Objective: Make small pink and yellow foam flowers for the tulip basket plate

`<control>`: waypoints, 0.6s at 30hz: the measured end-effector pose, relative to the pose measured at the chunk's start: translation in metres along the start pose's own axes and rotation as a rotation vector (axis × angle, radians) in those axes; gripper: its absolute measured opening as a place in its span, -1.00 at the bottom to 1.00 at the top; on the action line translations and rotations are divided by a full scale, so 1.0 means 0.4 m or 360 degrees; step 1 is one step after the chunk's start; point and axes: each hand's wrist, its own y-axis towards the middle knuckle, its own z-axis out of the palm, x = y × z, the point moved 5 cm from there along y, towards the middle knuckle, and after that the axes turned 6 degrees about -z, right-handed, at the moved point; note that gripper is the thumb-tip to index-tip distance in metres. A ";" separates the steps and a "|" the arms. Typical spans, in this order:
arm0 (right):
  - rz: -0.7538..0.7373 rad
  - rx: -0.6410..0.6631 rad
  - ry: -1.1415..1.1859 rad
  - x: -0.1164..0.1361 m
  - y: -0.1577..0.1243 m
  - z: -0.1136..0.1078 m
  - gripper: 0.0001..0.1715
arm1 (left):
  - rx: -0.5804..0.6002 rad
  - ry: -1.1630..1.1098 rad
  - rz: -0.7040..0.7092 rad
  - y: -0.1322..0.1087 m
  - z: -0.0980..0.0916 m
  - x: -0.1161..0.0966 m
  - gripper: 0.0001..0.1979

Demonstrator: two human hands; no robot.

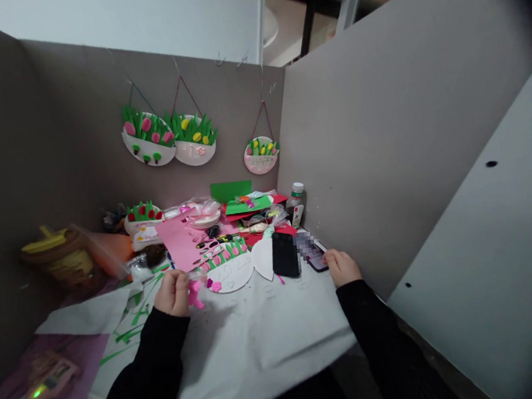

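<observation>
My left hand (172, 293) is closed in a fist above the left part of the table, gripping a bright pink piece (196, 294) that sticks out on its right; its exact kind is unclear. Just right of it lies a cut paper plate (235, 275) with pink paper tulips, green leaves, and small pink flowers at its edge. My right hand (344, 266) has its fingers closed on the right edge of a smartphone (317, 257) with a lit, partly blurred screen. A black phone (285, 255) lies left of that, partly over a white half plate (262, 259).
Pink paper (180, 235), green sheets (248, 205) and plastic bags crowd the table's back, beside a bottle (297, 204). Green strips (139, 313) and a glue gun (44, 386) lie at left. Decorated plates (196, 149) hang on the grey partition (403, 119).
</observation>
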 end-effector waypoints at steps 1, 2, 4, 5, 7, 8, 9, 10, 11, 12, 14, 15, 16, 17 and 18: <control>0.0001 0.0002 0.0004 0.001 0.001 0.001 -0.62 | 0.0004 0.0006 -0.0003 -0.001 0.000 -0.003 -0.73; -0.0005 0.0004 0.0011 0.002 0.003 0.003 -0.62 | 0.0008 0.0013 -0.0002 -0.001 -0.001 -0.007 -0.73; -0.0039 0.0006 0.0030 0.007 0.007 0.005 -0.61 | 0.0010 0.0031 0.0004 -0.002 -0.002 -0.015 -0.73; -0.0063 0.0014 0.0044 0.010 0.010 0.007 -0.61 | 0.0010 0.0039 0.0007 -0.003 -0.003 -0.018 -0.73; -0.0106 0.0051 0.0073 0.016 0.016 0.011 -0.59 | 0.0012 0.0045 0.0000 -0.004 -0.004 -0.022 -0.74; -0.0123 0.0076 0.0086 0.019 0.019 0.014 -0.59 | 0.0015 0.0046 -0.0004 -0.005 -0.004 -0.023 -0.74; -0.0139 0.0101 0.0099 0.021 0.022 0.017 -0.58 | 0.0017 0.0049 -0.0008 -0.005 -0.004 -0.024 -0.74; -0.0150 0.0122 0.0109 0.023 0.025 0.019 -0.57 | 0.0019 0.0051 -0.0008 -0.005 -0.003 -0.024 -0.74; -0.0155 0.0137 0.0114 0.024 0.028 0.022 -0.57 | 0.0020 0.0052 -0.0008 -0.005 -0.003 -0.024 -0.74; -0.0154 0.0145 0.0114 0.025 0.031 0.024 -0.58 | 0.0018 0.0052 -0.0005 -0.005 -0.003 -0.025 -0.74; -0.0145 0.0157 0.0111 0.024 0.034 0.028 -0.59 | 0.0009 0.0054 0.0004 -0.006 -0.003 -0.028 -0.74; -0.0138 0.0163 0.0111 0.023 0.035 0.030 -0.59 | 0.0004 0.0054 0.0010 -0.006 -0.003 -0.031 -0.74; -0.0132 0.0168 0.0110 0.022 0.035 0.032 -0.60 | 0.0000 0.0053 0.0016 -0.007 -0.003 -0.034 -0.75; -0.0127 0.0173 0.0111 0.020 0.035 0.034 -0.61 | -0.0006 0.0052 0.0015 -0.008 -0.004 -0.036 -0.75; -0.0123 0.0178 0.0114 0.018 0.035 0.035 -0.62 | -0.0005 0.0046 0.0012 -0.008 -0.004 -0.039 -0.75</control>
